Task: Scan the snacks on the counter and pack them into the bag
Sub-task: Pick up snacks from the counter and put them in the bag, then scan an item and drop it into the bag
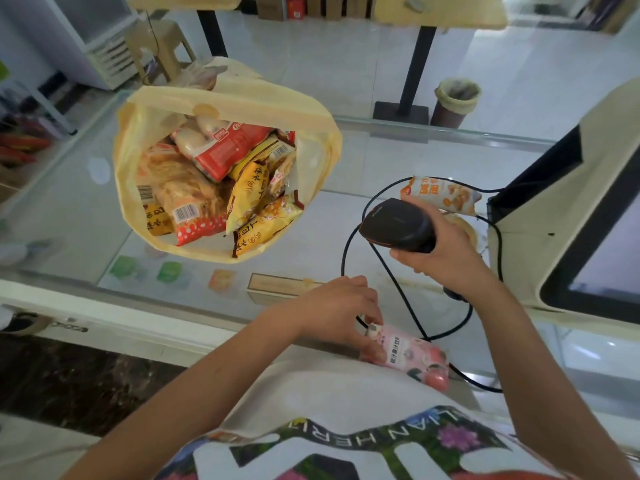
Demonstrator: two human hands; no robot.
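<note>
My left hand (341,308) grips one end of a pink snack packet (412,353) lying at the near edge of the glass counter (79,209). A black barcode scanner (398,225) is held in my right hand (446,251), its head pointing left, above the counter. An orange-and-white snack packet (441,195) lies just behind the scanner. To the left stands an open yellow plastic bag (311,140) filled with several red, yellow and orange snack packets (221,181).
The scanner's black cable (349,244) loops over the counter around my hands. A cream checkout terminal (571,216) stands at the right. A small box (277,287) shows under the glass. A bin (455,102) and table legs stand on the floor beyond.
</note>
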